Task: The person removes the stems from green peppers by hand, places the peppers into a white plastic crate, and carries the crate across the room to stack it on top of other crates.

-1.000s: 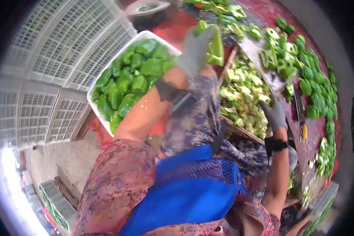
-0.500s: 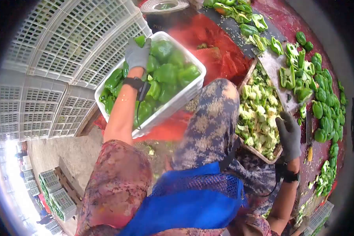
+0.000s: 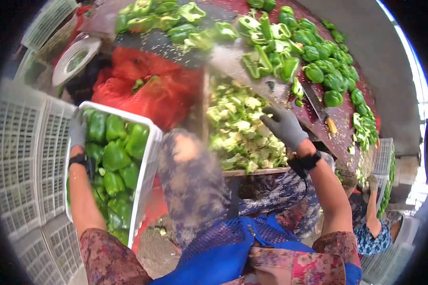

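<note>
My left hand [image 3: 78, 128], in a grey glove, is at the left edge of a white crate [image 3: 150, 142] full of green peppers [image 3: 115, 156]; its fingers are partly hidden and blurred. Over the right part of a tray [image 3: 206, 104] heaped with pale pepper cores [image 3: 240, 126] is my gloved right hand [image 3: 285, 126], thumb and fingers apart with nothing between them. A knife [image 3: 315, 100] with a yellow handle lies on the dark red table [image 3: 335, 142] to the right of that hand.
Cut pepper halves [image 3: 276, 52] and whole peppers [image 3: 325, 71] lie on the table. A red mesh sack [image 3: 142, 90] is behind the crate. Stacked white crates [image 3: 21, 156] stand at left. Another person's arm [image 3: 373, 209] shows at the lower right.
The view has turned to the right. My left hand no longer shows the green piece and now sits at the crate's left edge. My right hand is farther over the cores.
</note>
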`<state>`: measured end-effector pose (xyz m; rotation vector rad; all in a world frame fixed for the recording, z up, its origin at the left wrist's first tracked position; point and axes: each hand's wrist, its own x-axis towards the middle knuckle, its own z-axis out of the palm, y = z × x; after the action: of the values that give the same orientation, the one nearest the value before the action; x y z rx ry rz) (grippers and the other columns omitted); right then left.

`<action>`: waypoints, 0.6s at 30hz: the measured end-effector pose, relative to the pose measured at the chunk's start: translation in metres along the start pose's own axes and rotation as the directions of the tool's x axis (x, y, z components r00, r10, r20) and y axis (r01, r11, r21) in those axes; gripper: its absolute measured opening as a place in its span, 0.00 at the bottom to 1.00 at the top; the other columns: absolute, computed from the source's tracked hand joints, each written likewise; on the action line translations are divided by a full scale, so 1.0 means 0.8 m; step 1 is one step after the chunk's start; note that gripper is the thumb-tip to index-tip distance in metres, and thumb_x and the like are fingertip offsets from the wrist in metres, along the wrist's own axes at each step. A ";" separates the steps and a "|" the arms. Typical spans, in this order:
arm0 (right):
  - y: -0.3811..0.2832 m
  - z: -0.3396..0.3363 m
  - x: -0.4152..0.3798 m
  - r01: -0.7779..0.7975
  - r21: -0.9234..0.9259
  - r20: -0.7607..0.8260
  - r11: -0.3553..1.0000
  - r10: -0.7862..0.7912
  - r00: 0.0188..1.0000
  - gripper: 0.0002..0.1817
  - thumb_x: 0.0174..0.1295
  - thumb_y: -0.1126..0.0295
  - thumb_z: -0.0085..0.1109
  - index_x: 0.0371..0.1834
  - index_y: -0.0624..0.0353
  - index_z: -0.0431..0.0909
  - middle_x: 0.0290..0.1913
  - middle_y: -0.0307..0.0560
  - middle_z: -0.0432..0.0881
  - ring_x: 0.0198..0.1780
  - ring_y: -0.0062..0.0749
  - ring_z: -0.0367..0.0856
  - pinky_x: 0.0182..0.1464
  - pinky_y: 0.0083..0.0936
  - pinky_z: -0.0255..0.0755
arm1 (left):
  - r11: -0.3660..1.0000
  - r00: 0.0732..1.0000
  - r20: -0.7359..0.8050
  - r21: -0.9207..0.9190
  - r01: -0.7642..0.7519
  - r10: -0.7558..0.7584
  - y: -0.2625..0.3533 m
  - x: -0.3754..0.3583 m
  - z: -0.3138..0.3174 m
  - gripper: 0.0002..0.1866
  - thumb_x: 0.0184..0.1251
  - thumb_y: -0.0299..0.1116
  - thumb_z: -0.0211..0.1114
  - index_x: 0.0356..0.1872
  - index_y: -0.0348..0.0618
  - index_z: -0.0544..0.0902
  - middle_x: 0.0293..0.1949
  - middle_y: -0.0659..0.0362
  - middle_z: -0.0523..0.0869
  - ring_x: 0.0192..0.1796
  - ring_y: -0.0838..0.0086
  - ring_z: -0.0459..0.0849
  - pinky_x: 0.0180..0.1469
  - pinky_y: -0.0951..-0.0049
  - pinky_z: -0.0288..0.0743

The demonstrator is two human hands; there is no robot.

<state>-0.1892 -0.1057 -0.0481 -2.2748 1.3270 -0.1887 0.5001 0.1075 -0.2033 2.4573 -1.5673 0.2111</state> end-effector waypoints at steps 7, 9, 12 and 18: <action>0.030 0.000 0.156 -0.017 -0.277 -0.494 0.961 -0.127 0.860 0.18 0.67 0.58 0.60 0.54 0.55 0.80 0.50 0.56 0.82 0.49 0.50 0.84 0.49 0.39 0.79 | 0.984 0.961 0.231 0.129 0.126 -0.154 0.003 0.025 -0.001 0.24 0.68 0.35 0.61 0.66 0.49 0.76 0.72 0.46 0.69 0.74 0.49 0.65 0.74 0.55 0.61; 0.028 -0.003 0.199 -0.135 -0.331 -0.477 0.934 -0.042 0.878 0.18 0.65 0.56 0.59 0.51 0.54 0.82 0.52 0.57 0.82 0.51 0.54 0.82 0.50 0.43 0.78 | 0.983 0.972 0.208 0.166 0.073 -0.107 -0.012 0.022 0.008 0.25 0.69 0.37 0.61 0.67 0.49 0.75 0.72 0.46 0.69 0.74 0.48 0.64 0.74 0.54 0.61; 0.047 -0.012 0.230 -0.284 -0.335 -0.355 0.898 0.158 0.921 0.17 0.60 0.56 0.60 0.44 0.55 0.86 0.51 0.58 0.83 0.51 0.57 0.82 0.53 0.48 0.76 | 0.982 0.985 0.167 0.188 -0.002 -0.030 -0.039 0.023 0.023 0.28 0.70 0.42 0.61 0.69 0.45 0.73 0.72 0.44 0.68 0.74 0.46 0.64 0.74 0.53 0.62; 0.067 -0.043 0.184 0.116 -0.194 -0.388 0.974 -0.185 0.903 0.11 0.60 0.63 0.64 0.41 0.55 0.87 0.43 0.54 0.84 0.47 0.52 0.83 0.48 0.42 0.77 | 0.768 0.986 -0.108 -0.640 0.028 -0.125 0.251 0.015 -0.151 0.25 0.74 0.41 0.61 0.65 0.37 0.76 0.63 0.48 0.80 0.64 0.59 0.78 0.68 0.65 0.70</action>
<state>-0.1673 -0.2636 -0.0627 -2.5806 1.4040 -0.6578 0.3228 0.0467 -0.0626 1.9068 -1.2042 -0.1430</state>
